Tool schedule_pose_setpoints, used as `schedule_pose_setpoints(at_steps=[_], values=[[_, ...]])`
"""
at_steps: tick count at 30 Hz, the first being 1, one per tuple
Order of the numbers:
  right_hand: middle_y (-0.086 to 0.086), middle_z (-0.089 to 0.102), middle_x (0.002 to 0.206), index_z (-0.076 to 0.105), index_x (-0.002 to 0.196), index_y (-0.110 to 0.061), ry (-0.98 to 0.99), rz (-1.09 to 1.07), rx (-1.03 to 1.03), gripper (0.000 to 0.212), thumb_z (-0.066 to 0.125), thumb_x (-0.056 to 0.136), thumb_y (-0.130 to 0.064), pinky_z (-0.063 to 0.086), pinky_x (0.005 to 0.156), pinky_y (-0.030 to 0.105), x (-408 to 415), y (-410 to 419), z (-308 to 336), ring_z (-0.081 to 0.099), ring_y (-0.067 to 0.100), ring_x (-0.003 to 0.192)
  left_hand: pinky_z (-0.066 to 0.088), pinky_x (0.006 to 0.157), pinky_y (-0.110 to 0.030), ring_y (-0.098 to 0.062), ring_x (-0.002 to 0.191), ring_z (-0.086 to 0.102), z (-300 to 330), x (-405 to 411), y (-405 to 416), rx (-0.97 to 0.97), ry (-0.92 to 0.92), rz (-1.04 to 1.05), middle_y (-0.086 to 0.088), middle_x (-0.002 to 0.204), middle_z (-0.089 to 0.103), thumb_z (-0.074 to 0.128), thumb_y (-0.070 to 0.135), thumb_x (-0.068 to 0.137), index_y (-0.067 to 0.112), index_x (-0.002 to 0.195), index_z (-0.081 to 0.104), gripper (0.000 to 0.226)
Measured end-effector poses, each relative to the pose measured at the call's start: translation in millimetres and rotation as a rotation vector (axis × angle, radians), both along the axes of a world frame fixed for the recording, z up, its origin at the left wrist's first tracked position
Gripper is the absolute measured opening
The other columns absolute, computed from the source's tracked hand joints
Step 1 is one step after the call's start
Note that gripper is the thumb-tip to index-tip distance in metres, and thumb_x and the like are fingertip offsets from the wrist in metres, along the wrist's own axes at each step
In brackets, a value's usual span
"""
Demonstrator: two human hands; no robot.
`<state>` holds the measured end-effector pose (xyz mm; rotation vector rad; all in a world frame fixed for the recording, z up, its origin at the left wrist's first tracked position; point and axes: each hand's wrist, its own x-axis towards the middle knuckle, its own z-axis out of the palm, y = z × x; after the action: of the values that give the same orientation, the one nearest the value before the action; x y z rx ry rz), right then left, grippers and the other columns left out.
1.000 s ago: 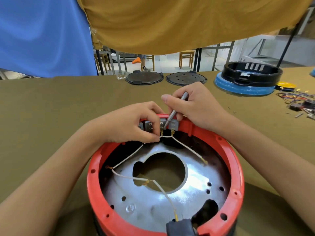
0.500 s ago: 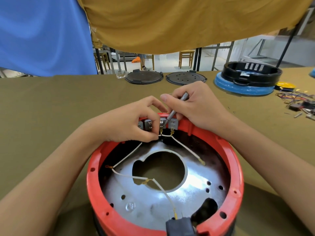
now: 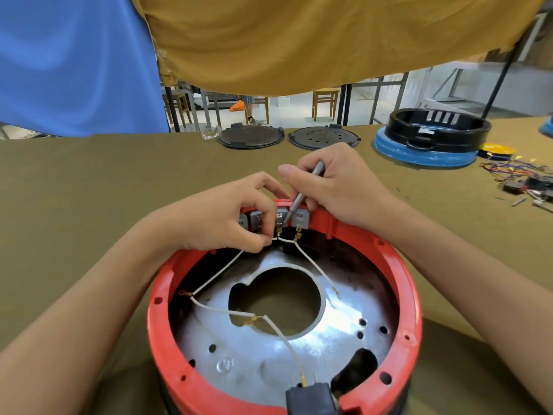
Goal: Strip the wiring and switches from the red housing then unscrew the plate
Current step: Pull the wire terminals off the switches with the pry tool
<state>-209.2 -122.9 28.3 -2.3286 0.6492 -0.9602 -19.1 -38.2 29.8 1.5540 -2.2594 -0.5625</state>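
— Red housing sits on the olive table right under me, metal plate bolted inside, grey switches on the far rim.

— Grips?

— My right hand is closed around a metal rod tool, tip between switches. My left hand pinches the white wire. I judge the tip may slip, or tugging may snap the terminal.
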Motion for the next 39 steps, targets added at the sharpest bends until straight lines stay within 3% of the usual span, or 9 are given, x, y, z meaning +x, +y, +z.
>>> schedule_pose_setpoints(at_steps=[3,7,12,16,23,29,33,36,39], values=[[0.006,0.056,0.050,0.063,0.059,-0.006,0.007,0.023,-0.146,0.045,0.061,0.097,-0.029,0.034,0.047,0.022,-3,5,0,0.044,0.014,0.045,0.036,0.110,-0.043,-0.004,0.123,0.050,-1,0,0,-0.010,0.006,-0.015,0.017,0.128,0.047,0.078,0.017,0.081,0.029,0.072,0.070,0.017],[-0.002,0.051,0.053,0.054,0.057,-0.026,0.096,0.053,-0.292,0.040,0.063,0.096,-0.030,0.035,0.049,0.023,-3,11,5,0.047,0.013,0.049,0.039,0.106,-0.045,-0.008,0.117,0.052,-1,1,-1,-0.017,0.008,-0.030,0.017,0.122,0.048,0.079,0.023,0.080,0.030,0.074,0.071,0.013],[0.009,0.056,0.052,0.063,0.061,-0.006,0.121,0.053,-0.142,0.041,0.062,0.096,-0.025,0.031,0.047,0.023,1,7,7,0.038,0.008,0.047,0.039,0.107,-0.041,-0.005,0.122,0.051,-2,1,-2,-0.019,0.003,-0.030,0.014,0.127,0.049,0.079,0.019,0.080,0.029,0.073,0.071,0.014],[0.001,0.049,0.045,0.055,0.053,-0.011,0.101,0.038,-0.004,0.046,0.061,0.097,-0.024,0.030,0.043,0.018,8,1,12,0.036,0.006,0.040,0.035,0.110,-0.033,-0.001,0.128,0.046,-2,1,-2,-0.014,0.014,-0.012,0.015,0.127,0.050,0.078,0.014,0.079,0.030,0.070,0.070,0.019],[0.004,0.049,0.045,0.063,0.069,0.010,0.015,-0.014,0.078,0.047,0.057,0.099,-0.025,0.031,0.044,0.019,11,-2,4,0.036,0.009,0.040,0.031,0.107,-0.021,0.008,0.123,0.044,-1,1,-2,0.002,-0.029,0.004,0.025,0.124,0.045,0.076,0.015,0.080,0.028,0.072,0.070,0.017],[0.014,0.054,0.050,0.059,0.062,0.004,0.002,-0.003,-0.130,0.049,0.057,0.099,-0.027,0.036,0.050,0.030,4,8,4,0.043,0.021,0.045,0.036,0.110,-0.038,-0.001,0.125,0.048,0,-1,0,0.001,-0.011,-0.001,0.020,0.128,0.048,0.077,0.017,0.080,0.030,0.071,0.069,0.018],[0.010,0.048,0.049,0.048,0.055,-0.009,0.087,0.040,-0.288,0.047,0.059,0.099,-0.024,0.027,0.048,0.020,2,13,7,0.037,0.018,0.047,0.042,0.103,-0.040,-0.006,0.115,0.054,1,-1,0,-0.015,0.001,-0.013,0.022,0.119,0.050,0.078,0.016,0.080,0.029,0.070,0.069,0.019],[0.004,0.041,0.047,0.044,0.052,-0.017,0.113,0.044,-0.215,0.049,0.059,0.099,-0.024,0.025,0.047,0.020,5,11,9,0.033,0.014,0.046,0.040,0.103,-0.030,-0.003,0.117,0.053,0,-1,0,-0.015,0.008,-0.027,0.023,0.120,0.050,0.078,0.012,0.079,0.027,0.069,0.069,0.020],[0.001,0.036,0.046,0.045,0.052,-0.008,0.096,0.032,-0.089,0.050,0.060,0.097,-0.023,0.026,0.046,0.021,9,7,10,0.029,0.010,0.044,0.039,0.106,-0.031,-0.001,0.123,0.049,0,-1,-1,-0.019,0.003,-0.022,0.017,0.124,0.051,0.077,0.011,0.079,0.027,0.069,0.070,0.021]])
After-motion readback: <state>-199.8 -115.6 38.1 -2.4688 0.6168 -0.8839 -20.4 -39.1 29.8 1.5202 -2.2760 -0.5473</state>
